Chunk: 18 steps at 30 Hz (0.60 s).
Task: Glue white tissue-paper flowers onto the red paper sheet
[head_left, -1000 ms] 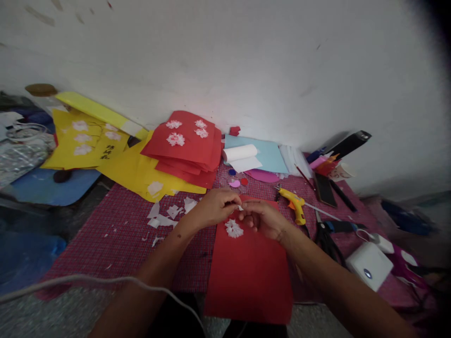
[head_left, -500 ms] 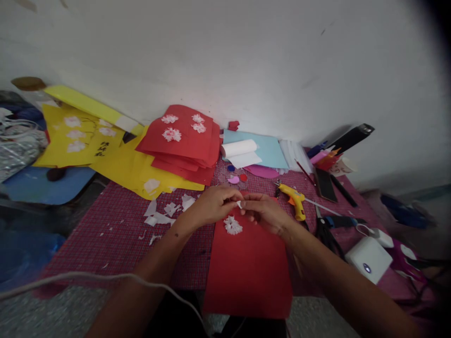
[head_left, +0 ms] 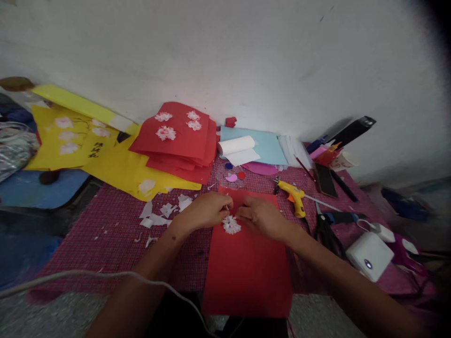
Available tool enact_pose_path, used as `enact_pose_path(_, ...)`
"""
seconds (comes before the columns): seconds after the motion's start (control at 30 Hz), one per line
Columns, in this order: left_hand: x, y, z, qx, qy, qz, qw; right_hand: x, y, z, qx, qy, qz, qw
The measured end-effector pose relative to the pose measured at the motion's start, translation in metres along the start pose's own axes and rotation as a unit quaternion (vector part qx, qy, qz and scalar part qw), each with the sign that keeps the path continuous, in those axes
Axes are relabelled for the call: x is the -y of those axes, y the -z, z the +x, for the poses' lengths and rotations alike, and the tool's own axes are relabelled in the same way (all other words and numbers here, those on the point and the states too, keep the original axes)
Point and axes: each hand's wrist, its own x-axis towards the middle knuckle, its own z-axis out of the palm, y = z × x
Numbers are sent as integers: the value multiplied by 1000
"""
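Note:
A red sheet (head_left: 248,277) lies in front of me, its lower end past the table's front edge. A white paper flower (head_left: 231,225) sits on its upper left part. Just above and left of the flower, my left hand (head_left: 211,209) pinches a small white paper piece (head_left: 226,207). My right hand (head_left: 262,217) is over the sheet to the right of the flower, blurred, its fingers bent and apart from my left hand; nothing shows in them. Torn white paper scraps (head_left: 155,219) lie on the checked cloth (head_left: 116,239) left of my left hand.
Red sheets with flowers (head_left: 183,141) and yellow sheets (head_left: 116,164) lie back left. A white roll (head_left: 236,145) rests on blue paper (head_left: 271,145). A yellow glue gun (head_left: 298,202), black scissors (head_left: 327,234) and white box (head_left: 371,256) are right. A cable (head_left: 141,280) crosses the front left.
My hands have moved apart; my left hand has shifted left with the white piece, and my right hand no longer touches it. The view has shifted slightly.

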Motion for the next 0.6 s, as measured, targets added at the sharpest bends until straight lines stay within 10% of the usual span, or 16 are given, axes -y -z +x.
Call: enact_pose_path(0.6,2,-2,-1,13,8,21,1000,-2,-4,5,-26,62,-7,998)
